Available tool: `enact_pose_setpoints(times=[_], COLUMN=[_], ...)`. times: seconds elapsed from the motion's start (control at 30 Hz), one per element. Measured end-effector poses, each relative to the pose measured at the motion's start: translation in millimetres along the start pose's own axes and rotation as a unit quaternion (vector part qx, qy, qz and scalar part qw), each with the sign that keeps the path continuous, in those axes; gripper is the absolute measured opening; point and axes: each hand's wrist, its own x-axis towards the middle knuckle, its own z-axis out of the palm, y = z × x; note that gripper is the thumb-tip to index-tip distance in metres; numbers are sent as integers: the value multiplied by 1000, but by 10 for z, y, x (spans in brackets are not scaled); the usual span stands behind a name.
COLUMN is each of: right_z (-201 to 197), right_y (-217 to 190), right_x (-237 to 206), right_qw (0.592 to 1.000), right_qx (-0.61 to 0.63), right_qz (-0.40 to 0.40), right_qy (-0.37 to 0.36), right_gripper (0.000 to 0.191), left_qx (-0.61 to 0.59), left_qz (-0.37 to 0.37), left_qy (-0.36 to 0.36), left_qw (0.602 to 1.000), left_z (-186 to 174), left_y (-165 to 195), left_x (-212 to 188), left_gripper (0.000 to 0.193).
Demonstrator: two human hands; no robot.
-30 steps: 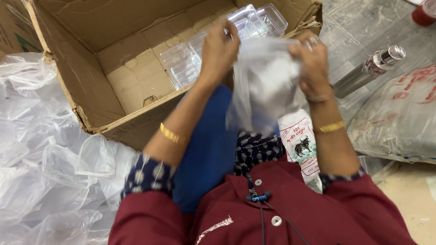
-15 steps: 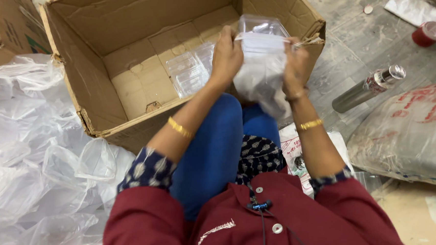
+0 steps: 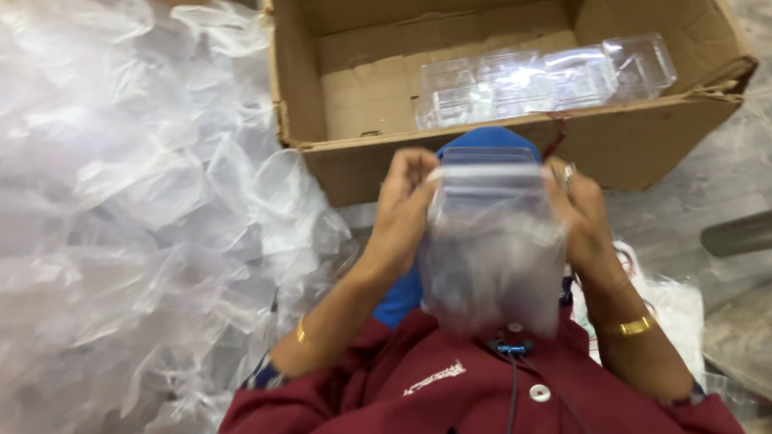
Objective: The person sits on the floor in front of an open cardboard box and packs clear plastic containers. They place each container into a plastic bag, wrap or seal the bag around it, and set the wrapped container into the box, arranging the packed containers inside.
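Both hands are closed on a clear plastic bag (image 3: 492, 256), held up in front of the chest. The left hand (image 3: 403, 209) pinches the bag's upper left corner; the right hand (image 3: 583, 210) grips the upper right corner. The bag hangs blurred between them, just before an open cardboard box (image 3: 522, 155). Clear plastic containers (image 3: 541, 82) lie in a row inside the box. A heap of loose plastic bags (image 3: 117, 229) lies to the left.
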Motion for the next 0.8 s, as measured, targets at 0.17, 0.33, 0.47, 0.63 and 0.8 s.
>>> enact_pose_setpoints(times=[0.17, 0.33, 0.47, 0.63, 0.8], right_z=[117, 43, 30, 194, 94], right_y=[366, 344, 239, 29, -186], right_x=[319, 248, 194, 199, 112], right_qw=[985, 983, 973, 973, 962], right_qx=[-127, -132, -176, -173, -104], right_qz=[-112, -97, -141, -149, -239], right_qy=[38, 86, 47, 22, 76], right_gripper=[18, 22, 18, 12, 37], left_qx=[-108, -35, -56, 143, 264], left_qz=[10, -93, -201, -51, 19], left_qy=[-46, -230, -329, -344, -82], left_qw=[993, 968, 921, 927, 961], left_z=[-244, -267, -193, -352, -1158], left_y=[-300, -449, -431, -101, 542], left_x=[396, 78, -130, -106, -69], left_gripper=[29, 50, 39, 40, 42])
